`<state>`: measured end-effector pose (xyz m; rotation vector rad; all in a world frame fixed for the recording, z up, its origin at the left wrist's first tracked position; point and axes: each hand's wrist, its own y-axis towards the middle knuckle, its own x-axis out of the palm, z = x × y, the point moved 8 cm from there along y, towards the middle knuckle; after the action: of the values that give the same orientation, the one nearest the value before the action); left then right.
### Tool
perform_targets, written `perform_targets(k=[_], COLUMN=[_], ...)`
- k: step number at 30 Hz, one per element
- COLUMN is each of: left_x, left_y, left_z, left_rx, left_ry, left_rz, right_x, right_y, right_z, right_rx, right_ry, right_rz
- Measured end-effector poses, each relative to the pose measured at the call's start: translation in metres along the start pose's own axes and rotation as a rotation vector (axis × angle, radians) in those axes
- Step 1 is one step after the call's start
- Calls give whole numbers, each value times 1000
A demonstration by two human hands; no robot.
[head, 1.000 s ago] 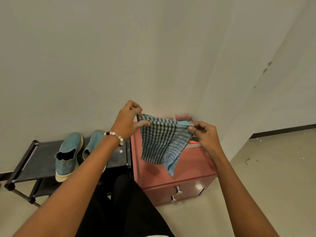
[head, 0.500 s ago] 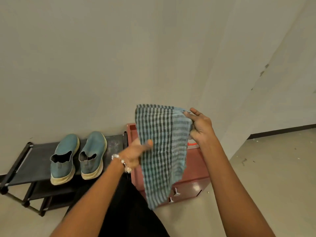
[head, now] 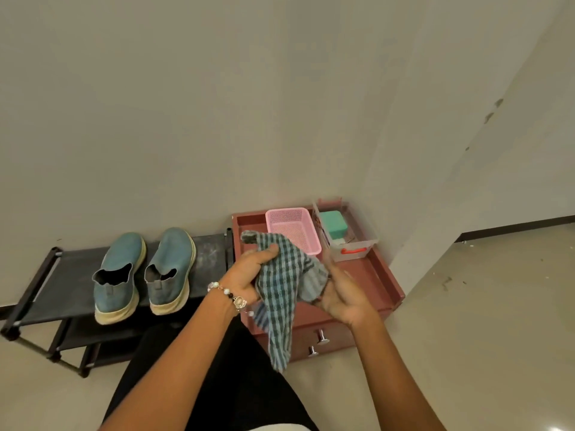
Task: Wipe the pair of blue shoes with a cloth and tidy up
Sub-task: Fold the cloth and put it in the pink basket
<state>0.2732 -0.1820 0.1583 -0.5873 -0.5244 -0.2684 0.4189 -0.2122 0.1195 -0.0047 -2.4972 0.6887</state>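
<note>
By both hands, the left hand point(head: 249, 275) and right hand point(head: 343, 298), the cloth point(head: 281, 287) is gripped bunched between them, the shoes point(head: 143, 272) resting left; its dangling tail could be dragged or snagged.

Both hands point(head: 249, 275) point(head: 342, 293) raised, close together

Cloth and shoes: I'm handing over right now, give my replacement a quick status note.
Left hand grips the checked cloth; right hand is against its other side, grip unclear.
Cloth is bunched, its tail hanging in front of the red drawer unit.
Blue shoes sit side by side on the black rack, untouched.
Whether wiping is done cannot be judged here. Left: stow the cloth, perhaps in the pink basket.
</note>
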Motion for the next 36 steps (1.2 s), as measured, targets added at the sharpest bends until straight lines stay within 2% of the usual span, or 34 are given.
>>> perform_targets(k=[5, 8, 11, 13, 14, 16, 18, 20, 24, 26, 28, 30, 32, 33, 35, 36], left_x=[-33, -40, -46, -39, -34, -23, -9, 1, 6, 21, 45, 62, 64, 61, 53, 51], left_y=[-8, -4, 1, -1, 0, -3, -19, -25, -12, -18, -38, -52, -50, -44, -32, -25], left_z=[7, 16, 16, 19, 23, 44, 73, 93, 105, 109, 114, 119, 125, 122, 112, 106], left_rx=[-61, -21, -32, -16, 28, 223, 425, 551, 724, 919, 1167, 1287, 1239, 1168, 1045, 985], left_ry=[333, 404, 557, 666, 655, 567, 517, 656, 1153, 1385, 1463, 1368, 1263, 1286, 1423, 1528], left_rz=[50, 109, 202, 152, 92, -26, -93, -104, -22, -8, -18, -55, -67, -87, -130, -143], right_x=[-6, -5, -11, -12, -11, -11, -5, -1, 15, 22, 26, 23, 20, 17, 15, 18], right_y=[-7, -5, -1, 1, 1, -4, -19, -27, -27, -28, -37, -45, -47, -44, -41, -40], right_z=[-12, -24, -28, -37, -47, -75, -98, -114, -132, -138, -145, -153, -153, -150, -146, -144], right_rx=[-51, -39, 18, -22, -94, -293, -453, -546, -668, -764, -870, -913, -884, -837, -794, -797], right_ry=[-38, -83, -209, -195, -161, -132, -216, -399, -691, -779, -740, -501, -240, -189, -326, -494], right_rz=[1, -22, 105, 138, 121, 47, -44, -70, -112, -103, -58, -13, -31, -38, -63, -89])
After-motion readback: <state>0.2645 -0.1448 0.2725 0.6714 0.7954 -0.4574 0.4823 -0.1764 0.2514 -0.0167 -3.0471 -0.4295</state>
